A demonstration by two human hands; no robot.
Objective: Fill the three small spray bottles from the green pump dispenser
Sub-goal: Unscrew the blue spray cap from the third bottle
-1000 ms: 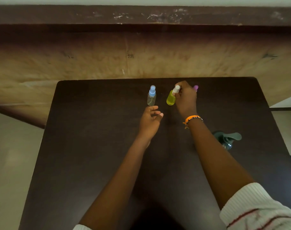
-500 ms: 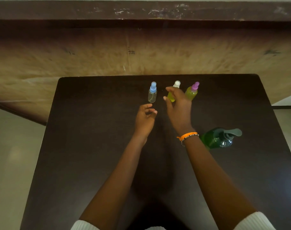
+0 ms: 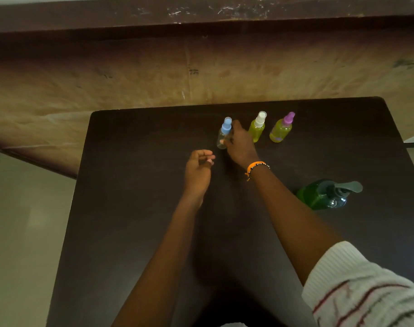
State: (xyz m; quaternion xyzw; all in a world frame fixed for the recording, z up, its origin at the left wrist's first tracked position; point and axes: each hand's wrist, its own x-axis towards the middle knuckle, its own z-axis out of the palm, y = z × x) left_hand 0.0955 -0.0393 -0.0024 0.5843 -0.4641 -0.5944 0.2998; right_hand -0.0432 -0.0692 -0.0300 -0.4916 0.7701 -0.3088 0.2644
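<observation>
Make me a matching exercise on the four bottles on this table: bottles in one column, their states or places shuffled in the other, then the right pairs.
Things:
1. blue-capped spray bottle
2. white-capped spray bottle
3. purple-capped spray bottle
4. green pump dispenser

States:
A. farthest right of the three small bottles, holds yellow-green liquid
B. near the table's right side, behind the right forearm
C. looks clear, right hand at it
D. middle small bottle, holds yellow-green liquid

Pairs: 1-C, 2-D, 3-A, 4-B
</observation>
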